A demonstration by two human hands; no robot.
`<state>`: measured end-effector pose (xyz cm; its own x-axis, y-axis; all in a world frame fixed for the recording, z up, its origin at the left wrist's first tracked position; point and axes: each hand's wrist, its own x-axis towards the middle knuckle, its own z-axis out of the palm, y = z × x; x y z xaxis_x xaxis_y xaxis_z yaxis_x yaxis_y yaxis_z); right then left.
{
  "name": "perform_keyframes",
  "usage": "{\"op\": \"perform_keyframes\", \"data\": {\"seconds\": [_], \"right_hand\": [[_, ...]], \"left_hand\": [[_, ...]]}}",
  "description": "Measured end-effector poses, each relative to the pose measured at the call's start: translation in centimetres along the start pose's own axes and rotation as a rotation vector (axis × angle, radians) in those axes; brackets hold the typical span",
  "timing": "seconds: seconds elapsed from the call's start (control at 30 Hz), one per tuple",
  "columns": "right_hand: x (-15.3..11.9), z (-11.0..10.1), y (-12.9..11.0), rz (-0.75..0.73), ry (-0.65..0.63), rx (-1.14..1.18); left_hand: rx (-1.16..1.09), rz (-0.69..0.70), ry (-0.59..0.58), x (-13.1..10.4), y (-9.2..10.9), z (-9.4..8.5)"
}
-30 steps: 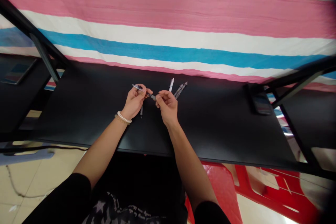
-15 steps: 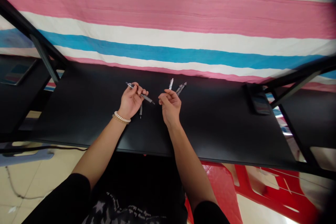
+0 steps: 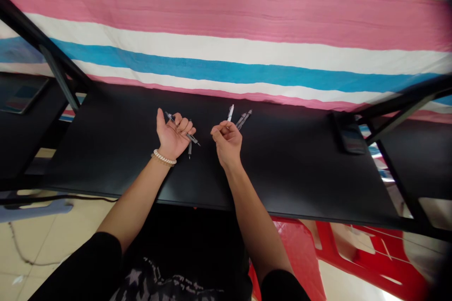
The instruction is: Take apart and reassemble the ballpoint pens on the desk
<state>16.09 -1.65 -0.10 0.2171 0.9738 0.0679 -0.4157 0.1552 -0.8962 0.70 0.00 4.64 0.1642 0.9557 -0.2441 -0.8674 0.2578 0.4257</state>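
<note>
Palm up, my left hand [image 3: 168,138] has its fingers curled round a grey pen [image 3: 193,139], with the thumb lifted away. The pen slants across the hand, its tip pointing down to the right. Another grey pen [image 3: 189,150] lies just under it on the black table [image 3: 300,169]. My right hand [image 3: 229,146] is closed in a pinch to the right; whatever is between the fingertips is too small to make out. Beyond that hand lie a white pen [image 3: 230,112] and grey pens [image 3: 244,118] side by side, their lower ends partly hidden by it.
A dark phone [image 3: 350,137] rests near the table's right end, beside a black frame post. Behind the table hangs a striped sheet [image 3: 226,14]. Red plastic stools [image 3: 300,254] stand below at the right. A dark flat device [image 3: 26,96] lies on the left neighbouring table.
My left thumb has come off the pen and stretched outward, while the fingers have curled round it. The pen has shifted slightly left and its tip lower. My right hand has barely moved.
</note>
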Motion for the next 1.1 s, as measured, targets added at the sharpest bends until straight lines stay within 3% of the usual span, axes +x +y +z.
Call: {"op": "perform_keyframes", "data": {"seconds": [0.2,0.7,1.1], "right_hand": [[0.1,0.3,-0.6,0.086,-0.007,0.056],[-0.1,0.6,-1.1,0.07,-0.064,0.057],[-0.1,0.6,-1.9,0.152,-0.099,0.078]], "left_hand": [[-0.031,0.026,0.09,-0.1,0.3,0.0],[0.049,0.048,0.08,-0.1,0.6,0.0],[0.025,0.019,0.054,-0.4,0.8,-0.2]]}}
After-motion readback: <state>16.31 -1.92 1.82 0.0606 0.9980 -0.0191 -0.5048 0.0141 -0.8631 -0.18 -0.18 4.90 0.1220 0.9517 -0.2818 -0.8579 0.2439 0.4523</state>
